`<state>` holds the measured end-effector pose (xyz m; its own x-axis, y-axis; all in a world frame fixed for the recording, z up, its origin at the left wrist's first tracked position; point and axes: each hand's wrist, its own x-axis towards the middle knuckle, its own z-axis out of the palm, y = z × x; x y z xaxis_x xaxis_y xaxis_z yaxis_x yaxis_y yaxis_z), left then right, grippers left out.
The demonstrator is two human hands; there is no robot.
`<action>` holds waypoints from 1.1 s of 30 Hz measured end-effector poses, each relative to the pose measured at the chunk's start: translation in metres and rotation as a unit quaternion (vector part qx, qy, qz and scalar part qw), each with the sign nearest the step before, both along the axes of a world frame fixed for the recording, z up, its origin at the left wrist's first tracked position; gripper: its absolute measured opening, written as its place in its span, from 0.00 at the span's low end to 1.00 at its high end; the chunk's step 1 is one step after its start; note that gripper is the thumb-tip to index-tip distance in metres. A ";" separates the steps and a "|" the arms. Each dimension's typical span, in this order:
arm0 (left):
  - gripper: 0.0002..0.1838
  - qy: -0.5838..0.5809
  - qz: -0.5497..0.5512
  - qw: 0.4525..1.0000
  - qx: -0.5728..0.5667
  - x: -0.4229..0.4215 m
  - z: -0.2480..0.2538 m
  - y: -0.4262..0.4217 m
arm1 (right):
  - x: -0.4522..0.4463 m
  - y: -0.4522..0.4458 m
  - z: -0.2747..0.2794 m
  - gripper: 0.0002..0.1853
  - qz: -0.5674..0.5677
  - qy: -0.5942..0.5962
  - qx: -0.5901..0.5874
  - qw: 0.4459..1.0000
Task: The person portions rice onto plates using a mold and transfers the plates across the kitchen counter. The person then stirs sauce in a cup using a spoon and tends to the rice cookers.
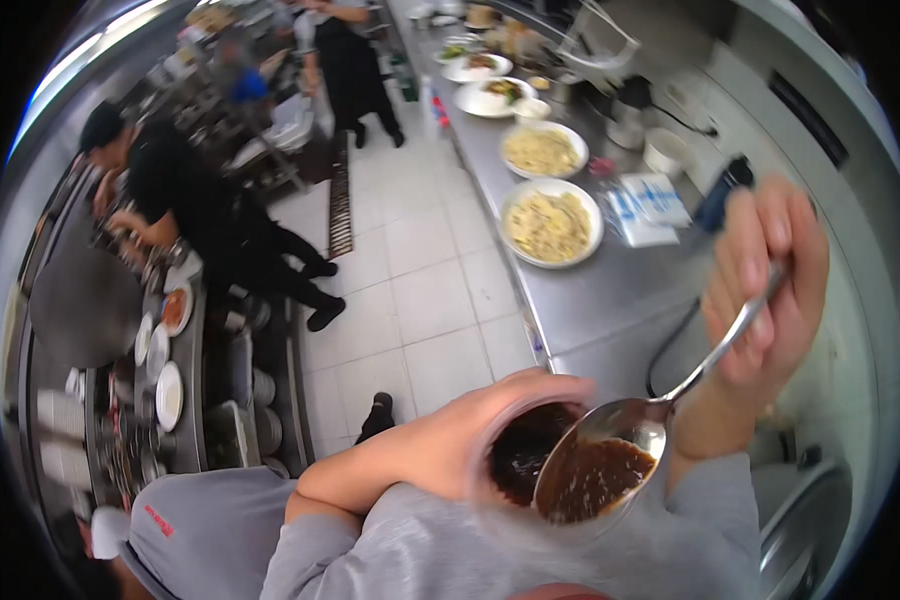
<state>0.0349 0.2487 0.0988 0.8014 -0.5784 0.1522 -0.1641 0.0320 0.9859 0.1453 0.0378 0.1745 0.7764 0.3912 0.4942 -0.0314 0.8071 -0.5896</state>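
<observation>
Near my chest, my left hand [505, 408] is wrapped round a see-through cup [478, 485] with dark brown sauce inside. My right hand [765, 285] grips the handle of a large metal spoon [718, 352]. The bowl of the spoon is over the cup's mouth, tilted, and filled with glossy brown sauce [600, 478]. It hides part of the cup's rim. On the steel counter ahead stand a near white bowl of pasta [552, 225] and a second pasta bowl [543, 150] behind it.
Plates of food [496, 97] line the counter's far end. Plastic packets [650, 208] and a dark bottle [722, 192] lie right of the bowls. A co-worker in black [205, 200] works at the left; another person [348, 70] stands farther back. White plates [170, 395] sit on the left station.
</observation>
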 end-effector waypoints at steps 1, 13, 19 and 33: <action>0.51 -0.042 0.017 0.999 0.012 0.004 -0.004 0.000 | -0.002 0.002 -0.005 0.14 -0.040 -0.014 -0.017 0.999; 0.52 0.060 0.166 0.983 -0.046 0.042 -0.063 -0.005 | 0.019 0.030 -0.079 0.05 -0.097 -0.054 -0.312 0.944; 0.51 0.027 0.211 0.977 -0.010 0.051 -0.079 -0.005 | 0.048 0.021 -0.106 0.21 -0.110 -0.142 -0.313 0.932; 0.58 0.032 0.270 0.962 -0.029 0.076 -0.112 -0.015 | 0.033 0.042 -0.198 0.59 0.021 -0.032 -0.281 0.959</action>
<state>0.1111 0.2341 -0.0134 0.9915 -0.0670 0.1116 -0.1108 0.0154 0.9937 0.1780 0.0793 -0.0239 0.7294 0.6396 0.2425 -0.0054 0.3599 -0.9330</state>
